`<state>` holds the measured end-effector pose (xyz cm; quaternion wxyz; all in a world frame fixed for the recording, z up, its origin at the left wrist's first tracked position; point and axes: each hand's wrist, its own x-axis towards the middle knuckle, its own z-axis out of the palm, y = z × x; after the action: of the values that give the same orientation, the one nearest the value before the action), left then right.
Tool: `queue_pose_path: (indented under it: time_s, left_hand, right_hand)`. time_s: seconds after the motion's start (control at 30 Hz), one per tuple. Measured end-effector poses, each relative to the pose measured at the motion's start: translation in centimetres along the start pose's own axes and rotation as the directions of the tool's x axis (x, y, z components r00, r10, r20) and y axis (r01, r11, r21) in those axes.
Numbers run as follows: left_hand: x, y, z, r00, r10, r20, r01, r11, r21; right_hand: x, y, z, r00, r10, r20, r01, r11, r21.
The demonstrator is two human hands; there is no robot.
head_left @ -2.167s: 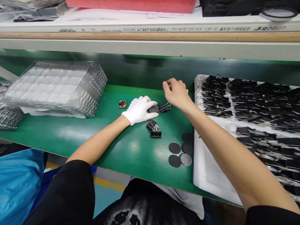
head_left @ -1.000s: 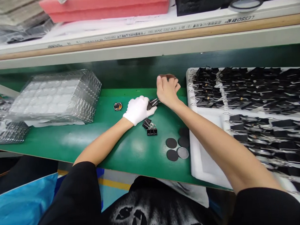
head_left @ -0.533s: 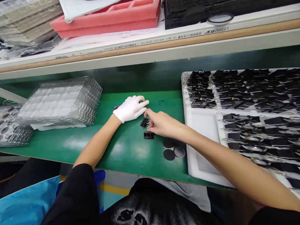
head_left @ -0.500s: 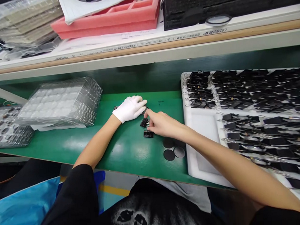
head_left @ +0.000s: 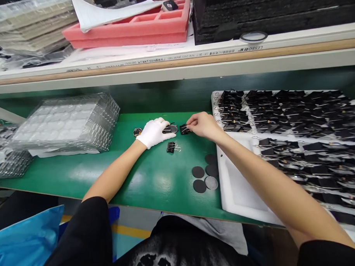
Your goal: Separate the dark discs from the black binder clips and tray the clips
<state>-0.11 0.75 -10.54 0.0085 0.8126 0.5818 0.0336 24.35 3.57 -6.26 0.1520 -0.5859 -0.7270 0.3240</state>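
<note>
Grey disc [head_left: 174,128] is partly hidden by gloved left hand [head_left: 155,133], black clip [head_left: 183,129] by right hand [head_left: 204,125]; white foam tray [head_left: 236,185] runs past the right edge (clips [head_left: 338,152] there blurred), most shelf lettering [head_left: 235,50] too small to read.

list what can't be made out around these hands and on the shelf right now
1. Dark piece beside the grey disc, head view: its full shape is partly covered by the gloved left hand.
2. Handles of the black clip, head view: largely hidden by the right hand.
3. White tray, head view: cut off by the right edge, partly behind the right forearm.
4. Shelf printing, head view: mostly too small to read.
</note>
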Motion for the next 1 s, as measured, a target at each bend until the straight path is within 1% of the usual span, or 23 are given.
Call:
queue_pose_path:
  time_s: [0.07,0.1,0.13,0.17,0.23,0.3,0.33,0.37,0.4,0.47,0.53,0.6,0.8,1.0]
  left_hand:
    - [0.0,0.6,0.5,0.999,-0.027,-0.037,0.027,1.0,0.011]
    - [0.1,0.8,0.7,0.999,-0.022,-0.043,0.022,1.0,0.005]
    - [0.1,0.8,0.8,0.999,-0.015,-0.047,0.015,1.0,-0.003]
    - [0.1,0.7,0.9,0.999,-0.008,-0.05,0.008,1.0,-0.009]
    - [0.1,0.4,1.0,0.998,0.003,-0.056,-0.004,1.0,-0.018]
    - [0.2,0.2,1.1,0.998,0.013,-0.059,-0.014,1.0,-0.025]
    - [0.2,0.2,1.1,0.998,0.018,-0.059,-0.02,0.999,-0.028]
    - [0.2,0.1,1.1,0.998,0.023,-0.057,-0.024,0.999,-0.03]
    - [0.2,0.1,1.1,0.998,0.028,-0.056,-0.03,0.999,-0.032]
    - [0.3,0.1,1.2,0.998,0.04,-0.053,-0.042,0.998,-0.038]
    - [0.3,0.0,1.3,0.997,0.056,-0.056,-0.059,0.997,-0.054]
    - [0.3,-0.1,1.4,0.996,0.066,-0.067,-0.071,0.995,-0.072]
    - [0.4,0.0,1.6,0.995,0.075,-0.068,-0.081,0.993,-0.08]
    - [1.2,0.7,1.8,0.992,0.103,-0.076,-0.109,0.991,-0.074]
  right_hand:
    - [0.7,0.0,0.4,0.995,0.021,0.094,-0.017,0.999,-0.047]
    - [1.0,-0.2,0.4,0.992,0.026,0.122,-0.015,0.996,-0.089]
    - [1.4,-0.5,0.3,0.992,0.027,0.124,-0.011,0.992,-0.13]
    - [1.7,-0.9,0.2,0.995,0.025,0.092,-0.01,0.987,-0.162]
    - [2.5,-2.0,0.6,0.998,0.021,-0.053,-0.03,0.983,-0.183]
    - [3.3,-3.0,1.6,0.977,0.011,-0.215,-0.054,0.979,-0.198]
    - [3.7,-3.3,2.3,0.965,0.001,-0.263,-0.061,0.974,-0.219]
    - [4.1,-3.5,3.1,0.959,-0.01,-0.284,-0.064,0.966,-0.25]
    - [4.5,-3.5,3.8,0.959,-0.02,-0.282,-0.062,0.958,-0.28]
    - [5.1,-3.0,4.9,0.974,0.005,-0.225,-0.07,0.957,-0.282]
    - [5.5,-2.2,5.5,0.984,0.069,-0.164,-0.103,0.973,-0.206]
    - [5.7,-1.3,5.7,0.984,0.107,-0.146,-0.126,0.983,-0.134]
    - [6.0,0.0,5.9,0.97,0.071,-0.232,-0.108,0.983,-0.15]
    - [6.1,0.3,6.3,0.965,0.06,-0.257,-0.102,0.983,-0.153]
